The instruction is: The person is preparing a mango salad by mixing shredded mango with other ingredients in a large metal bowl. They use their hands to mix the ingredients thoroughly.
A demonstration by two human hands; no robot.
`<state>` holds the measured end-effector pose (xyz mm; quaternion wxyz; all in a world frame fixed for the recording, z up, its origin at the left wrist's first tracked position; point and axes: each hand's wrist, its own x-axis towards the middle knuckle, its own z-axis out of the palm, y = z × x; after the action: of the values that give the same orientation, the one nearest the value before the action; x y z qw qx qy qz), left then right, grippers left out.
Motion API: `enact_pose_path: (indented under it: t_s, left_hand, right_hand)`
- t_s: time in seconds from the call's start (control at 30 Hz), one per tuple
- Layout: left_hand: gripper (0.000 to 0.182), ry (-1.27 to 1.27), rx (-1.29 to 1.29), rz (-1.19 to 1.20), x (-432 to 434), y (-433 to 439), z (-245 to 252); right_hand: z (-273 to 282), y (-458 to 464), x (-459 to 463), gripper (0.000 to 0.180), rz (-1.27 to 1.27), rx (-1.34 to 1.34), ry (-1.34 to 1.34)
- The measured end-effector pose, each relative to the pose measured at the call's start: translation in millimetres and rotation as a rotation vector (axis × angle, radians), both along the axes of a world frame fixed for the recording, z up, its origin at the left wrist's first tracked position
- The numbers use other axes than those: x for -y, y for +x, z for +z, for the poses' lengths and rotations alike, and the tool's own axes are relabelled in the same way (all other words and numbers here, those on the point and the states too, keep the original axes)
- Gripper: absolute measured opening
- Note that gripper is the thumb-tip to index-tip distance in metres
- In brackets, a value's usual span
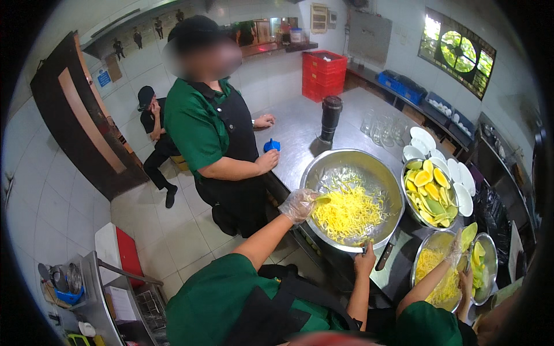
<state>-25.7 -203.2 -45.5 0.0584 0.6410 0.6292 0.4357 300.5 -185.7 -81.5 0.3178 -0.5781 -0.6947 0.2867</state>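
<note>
My left hand (297, 206), in a clear plastic glove, holds a piece of green-skinned mango (323, 199) over the left side of a large steel basin (375, 172). A heap of yellow shreds (346, 213) lies inside that basin. At the near rim, my bare right hand (365, 262) grips a small hand tool (365, 248), seemingly a peeler or shredder; its working end is too small to make out. Just right of this hand, a knife with a dark handle (382, 258) lies beside the basin.
Across the steel table (298, 125) stands a person in green (194, 125), a hand near a blue object (272, 145). Right: cut mangoes (433, 190) in a bowl, white dishes (465, 201), a co-worker's gloved hand (454, 251) over shreds. Behind: a black flask (331, 119), glasses (383, 129), red crates (322, 78).
</note>
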Motion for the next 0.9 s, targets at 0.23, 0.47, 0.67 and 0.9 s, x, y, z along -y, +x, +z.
enact_pose_path:
  t_s: [0.23, 0.47, 0.67, 0.9]
  left_hand:
    - [0.03, -0.055, -0.374, 0.169, 5, -2, 3]
    - [0.035, -0.037, -0.201, 0.096, 7, 11, 9]
    - [0.017, -0.046, -0.232, 0.083, 7, 13, 10]
    - [0.014, 0.172, -0.188, 0.069, 12, 3, 11]
  right_hand:
    - [7, -8, 2, 0.045, 0.039, 0.012, 0.015]
    - [11, 2, 11, 0.041, 0.037, 0.017, 0.038]
    - [4, 0, 9, 0.032, 0.003, -0.016, 0.046]
    - [1, -9, 11, 0.032, 0.021, -0.11, 0.074]
